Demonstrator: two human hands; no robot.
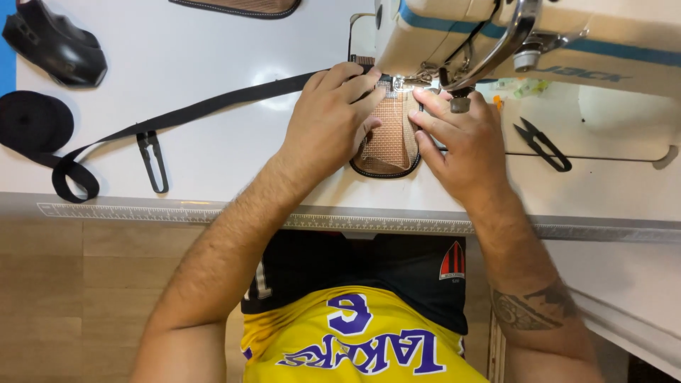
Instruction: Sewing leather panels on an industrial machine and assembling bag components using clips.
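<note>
**Two hands pressing one mesh piece flat under sewing machine**

Left hand point(332, 117): flat, fingers together and extended, palm down on left side of tan mesh piece point(389, 138) and on black strap point(206, 106) where it meets the piece. Not gripping, just pressing.

Right hand point(461, 138): mostly open, fingers spread lightly, fingertips point(420, 120) on right edge of mesh piece, just beside needle area. Pressing, nothing closed around.

Mesh piece: one, tan with black binding on rounded lower edge, lying on tabletop point(213, 42) between both hands, top end under head of sewing machine point(525, 35). Lower rounded end near front edge of tabletop.

Count of strap: one long black strap, running left from the piece across tabletop, ending in a loop point(74, 177) near front left edge. One black roll point(32, 122) at far left, touching or just beside the strap's end; cannot tell if joined.

Thread snips: two. One black pair point(152, 162) left of left forearm, just below strap. One black pair point(543, 144) right of right hand.

One dark curved shaped part point(53, 42) at top left corner. One more mesh-type piece point(237, 7) at top edge, partly cut off by frame.

One measuring tape strip point(177, 213) along front edge of tabletop.

Sewing machine: one, cream with blue stripe, upper right.
</note>
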